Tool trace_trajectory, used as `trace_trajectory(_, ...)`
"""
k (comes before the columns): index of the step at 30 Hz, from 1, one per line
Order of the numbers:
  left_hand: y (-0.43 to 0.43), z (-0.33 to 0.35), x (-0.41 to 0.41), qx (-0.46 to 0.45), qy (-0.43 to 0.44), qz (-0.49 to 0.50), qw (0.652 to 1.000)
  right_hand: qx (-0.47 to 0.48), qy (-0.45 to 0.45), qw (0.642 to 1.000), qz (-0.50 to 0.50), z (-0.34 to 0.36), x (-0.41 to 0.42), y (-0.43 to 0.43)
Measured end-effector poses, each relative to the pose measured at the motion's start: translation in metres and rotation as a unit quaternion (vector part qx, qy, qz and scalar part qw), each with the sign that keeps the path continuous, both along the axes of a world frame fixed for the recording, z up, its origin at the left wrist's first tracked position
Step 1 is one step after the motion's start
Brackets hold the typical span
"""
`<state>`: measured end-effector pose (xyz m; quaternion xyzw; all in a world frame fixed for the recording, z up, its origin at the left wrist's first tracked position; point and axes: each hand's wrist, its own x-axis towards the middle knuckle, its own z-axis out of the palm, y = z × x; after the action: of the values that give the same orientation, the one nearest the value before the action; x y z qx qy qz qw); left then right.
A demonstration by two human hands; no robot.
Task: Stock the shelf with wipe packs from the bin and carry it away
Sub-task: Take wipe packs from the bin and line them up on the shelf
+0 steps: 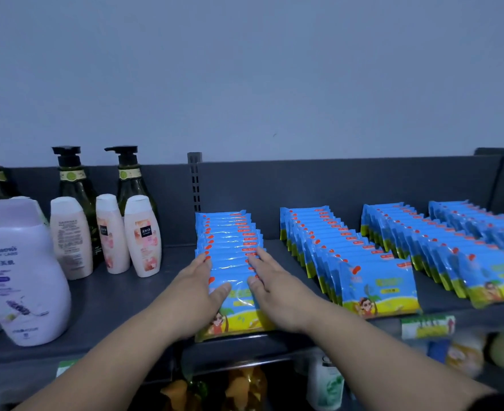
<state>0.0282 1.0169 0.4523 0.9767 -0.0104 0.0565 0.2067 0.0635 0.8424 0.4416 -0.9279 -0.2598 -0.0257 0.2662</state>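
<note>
While left hand [203, 281] & right hand [271, 278] press flat, w/ fingers straight, against the wipe packs [230, 243] on the shelf [120, 295], a hard squeeze may pop some up; front one may fall.

Four rows of wipe packs [228, 247], 6 to 4 o'clock. Three dark pump bottles [74, 185], 9 o'clock. Three small pink lotion bottles [142, 235] and one whole lavender bottle [25, 277], 8 o'clock. Two hands: left hand [203, 280], right hand [271, 280].
</note>
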Motion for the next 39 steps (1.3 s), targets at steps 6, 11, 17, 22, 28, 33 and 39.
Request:
trace_trajectory(6, -0.008, 0.004, -0.003, 0.095, -0.076, 0.025, 0.992, -0.001, -0.095, 0.994, -0.057, 0.001, -0.014, -0.010)
trace_trajectory(11, -0.031, 0.005, -0.015, 0.144, -0.093, 0.018, 0.985, -0.052, -0.201, 0.967, -0.150, 0.004, -0.030, -0.048)
trace_trajectory(17, -0.118, 0.003, -0.027, 0.184, -0.155, -0.082, 0.967, -0.091, -0.207, 0.943, -0.246, -0.001, -0.046, -0.127)
trace_trajectory(22, -0.183, 0.003, -0.010, 0.208, -0.128, -0.138, 0.960, -0.122, -0.146, 0.953, -0.237, -0.004, -0.042, -0.177)
trace_trajectory(28, -0.203, 0.000, -0.003, 0.227, -0.044, -0.093, 0.969, -0.136, -0.073, 0.974, -0.164, 0.001, -0.037, -0.203)
trace_trajectory(33, -0.238, 0.006, -0.022, 0.181, -0.092, -0.062, 0.977, -0.115, -0.088, 0.966, -0.215, 0.015, -0.062, -0.244)
trace_trajectory(39, -0.341, 0.014, -0.053, 0.133, -0.143, -0.102, 0.975, -0.111, -0.105, 0.941, -0.303, 0.031, -0.124, -0.333)
